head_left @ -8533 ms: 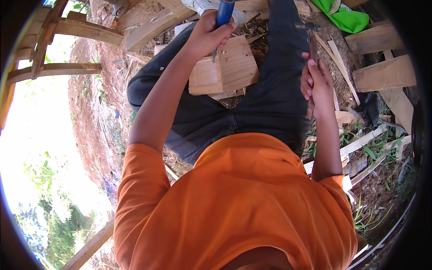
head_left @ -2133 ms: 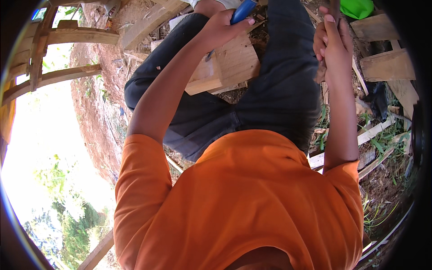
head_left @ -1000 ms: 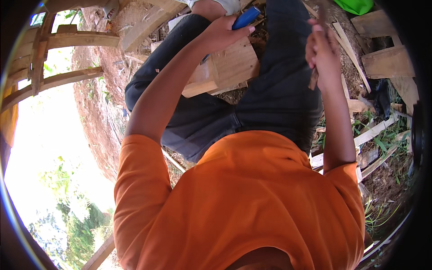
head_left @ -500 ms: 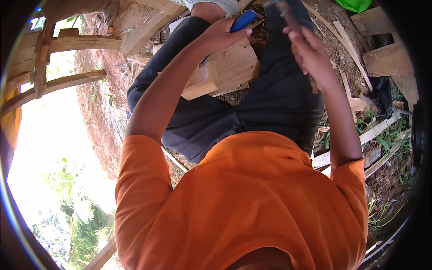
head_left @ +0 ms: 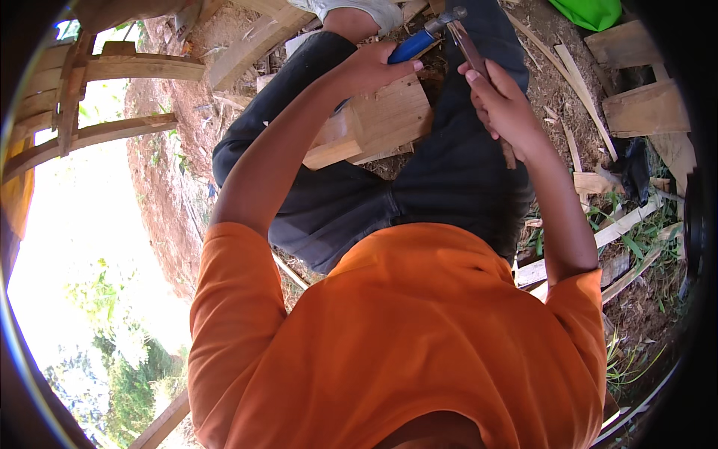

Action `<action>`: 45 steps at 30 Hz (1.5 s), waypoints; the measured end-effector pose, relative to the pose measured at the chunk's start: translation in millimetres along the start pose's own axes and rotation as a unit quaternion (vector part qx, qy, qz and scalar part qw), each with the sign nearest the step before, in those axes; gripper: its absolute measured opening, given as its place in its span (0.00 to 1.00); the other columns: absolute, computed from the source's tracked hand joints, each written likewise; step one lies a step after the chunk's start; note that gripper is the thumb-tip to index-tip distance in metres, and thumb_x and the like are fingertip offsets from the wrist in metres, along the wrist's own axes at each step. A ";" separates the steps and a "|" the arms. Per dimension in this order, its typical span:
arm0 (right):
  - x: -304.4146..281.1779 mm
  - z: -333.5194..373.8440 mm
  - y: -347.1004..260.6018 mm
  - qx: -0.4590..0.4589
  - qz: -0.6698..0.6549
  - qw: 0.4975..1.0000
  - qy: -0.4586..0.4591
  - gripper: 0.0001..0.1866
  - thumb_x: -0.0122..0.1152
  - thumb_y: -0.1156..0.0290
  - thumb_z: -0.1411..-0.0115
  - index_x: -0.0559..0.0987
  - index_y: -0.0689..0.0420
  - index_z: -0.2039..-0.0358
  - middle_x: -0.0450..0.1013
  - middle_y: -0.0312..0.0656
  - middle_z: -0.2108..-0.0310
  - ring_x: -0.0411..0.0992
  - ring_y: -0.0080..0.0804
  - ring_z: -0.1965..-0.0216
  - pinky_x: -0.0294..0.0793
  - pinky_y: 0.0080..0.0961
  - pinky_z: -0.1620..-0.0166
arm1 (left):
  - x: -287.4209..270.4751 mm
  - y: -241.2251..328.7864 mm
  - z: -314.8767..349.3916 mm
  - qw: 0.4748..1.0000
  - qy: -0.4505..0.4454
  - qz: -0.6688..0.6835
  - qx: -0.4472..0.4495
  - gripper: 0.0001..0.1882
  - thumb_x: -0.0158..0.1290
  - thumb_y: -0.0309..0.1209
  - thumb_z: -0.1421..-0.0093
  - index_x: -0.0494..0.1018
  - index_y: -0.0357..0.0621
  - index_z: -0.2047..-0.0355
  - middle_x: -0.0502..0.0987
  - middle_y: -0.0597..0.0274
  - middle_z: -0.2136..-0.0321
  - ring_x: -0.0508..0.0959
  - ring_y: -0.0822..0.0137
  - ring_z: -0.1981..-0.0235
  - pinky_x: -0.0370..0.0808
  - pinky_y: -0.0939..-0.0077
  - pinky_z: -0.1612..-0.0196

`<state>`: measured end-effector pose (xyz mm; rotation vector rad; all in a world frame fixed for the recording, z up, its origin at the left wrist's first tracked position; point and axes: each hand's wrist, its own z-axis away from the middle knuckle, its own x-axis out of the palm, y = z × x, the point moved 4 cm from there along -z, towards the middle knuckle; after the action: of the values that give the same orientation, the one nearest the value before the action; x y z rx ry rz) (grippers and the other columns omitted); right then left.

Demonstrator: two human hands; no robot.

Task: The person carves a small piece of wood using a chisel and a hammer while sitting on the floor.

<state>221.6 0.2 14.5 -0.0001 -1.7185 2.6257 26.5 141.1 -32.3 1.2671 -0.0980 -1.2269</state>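
My left hand [head_left: 368, 70] is closed around the blue handle of a chisel [head_left: 412, 47], held slantwise over a pale wooden block [head_left: 393, 112]. Part of the chisel is hidden behind the hand and forearm, so its cutting edge does not show. In my right hand [head_left: 502, 103] is a hammer [head_left: 468, 49], gripped by its brown wooden handle. Its metal head is right at the end of the chisel handle; whether they touch I cannot tell. The block sits between my dark-trousered legs, and a smaller step of wood [head_left: 333, 153] shows at its near left.
Wood offcuts and a long strip [head_left: 587, 101] lie on the ground to the right, near stacked boards [head_left: 647, 108]. A bright green item [head_left: 591, 11] is at the top right. Wooden rails [head_left: 142, 69] stand at the left. A black plastic scrap [head_left: 636, 170] lies at the right.
The hammer head has come across to the end of the chisel handle, and my right hand has shifted slightly left and down. My left hand keeps its hold on the chisel.
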 end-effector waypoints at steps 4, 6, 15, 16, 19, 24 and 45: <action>-26.7 -11.9 -9.9 -0.105 -0.177 0.966 0.158 0.17 0.50 0.58 0.26 0.72 0.56 0.45 0.56 0.26 0.80 0.54 0.11 0.85 0.54 0.16 0.83 | -1.4 3.3 3.0 1.000 0.004 0.001 -0.010 0.24 0.58 0.52 0.34 0.74 0.40 0.64 0.67 0.73 0.81 0.69 0.78 0.78 0.66 0.77 0.75; -9.0 -11.0 -6.4 -0.078 -0.159 0.973 0.148 0.17 0.50 0.58 0.26 0.72 0.57 0.46 0.56 0.26 0.80 0.55 0.12 0.85 0.55 0.15 0.82 | 1.7 -1.8 2.4 1.000 -0.007 -0.004 -0.008 0.24 0.58 0.52 0.34 0.74 0.40 0.63 0.67 0.73 0.81 0.69 0.78 0.77 0.66 0.78 0.74; 1.5 -3.0 0.2 -0.037 -0.097 0.992 0.076 0.17 0.50 0.58 0.26 0.72 0.57 0.47 0.57 0.26 0.80 0.54 0.12 0.85 0.55 0.17 0.82 | -0.6 -8.0 -1.9 1.000 -0.028 0.003 -0.009 0.31 0.58 0.59 0.37 0.74 0.39 0.58 0.71 0.66 0.81 0.75 0.73 0.81 0.75 0.73 0.76; 10.1 -0.1 6.2 0.010 -0.021 1.000 0.002 0.16 0.50 0.58 0.25 0.72 0.57 0.47 0.57 0.26 0.80 0.54 0.12 0.85 0.55 0.16 0.82 | 2.0 -13.6 -1.9 1.000 -0.026 -0.005 0.004 0.31 0.58 0.59 0.37 0.74 0.39 0.59 0.71 0.66 0.81 0.74 0.73 0.81 0.75 0.73 0.76; -8.5 -6.9 0.0 -0.056 -0.117 0.987 0.095 0.16 0.50 0.58 0.25 0.72 0.56 0.48 0.57 0.26 0.80 0.54 0.12 0.85 0.55 0.16 0.83 | 0.5 -3.3 6.3 1.000 -0.018 0.009 0.004 0.30 0.58 0.59 0.37 0.74 0.40 0.60 0.71 0.67 0.81 0.74 0.74 0.81 0.74 0.73 0.76; 8.7 -2.1 14.5 -0.008 -0.013 0.999 0.044 0.16 0.50 0.58 0.25 0.72 0.58 0.49 0.57 0.27 0.80 0.54 0.12 0.85 0.55 0.15 0.83 | -3.2 -3.5 4.7 0.999 -0.030 0.015 -0.010 0.27 0.58 0.56 0.35 0.73 0.40 0.62 0.70 0.69 0.80 0.72 0.75 0.79 0.72 0.74 0.74; -2.7 -17.3 1.4 -0.056 -0.104 0.991 0.064 0.18 0.51 0.53 0.26 0.72 0.55 0.51 0.59 0.25 0.78 0.55 0.11 0.85 0.54 0.14 0.83 | 1.5 -9.7 15.8 1.000 0.004 -0.012 -0.018 0.29 0.59 0.57 0.37 0.74 0.38 0.63 0.71 0.67 0.81 0.74 0.73 0.79 0.74 0.71 0.72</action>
<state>224.3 15.5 6.4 0.0106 -1.7187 2.3283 10.7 131.4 -34.3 1.2458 -0.0551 -1.2384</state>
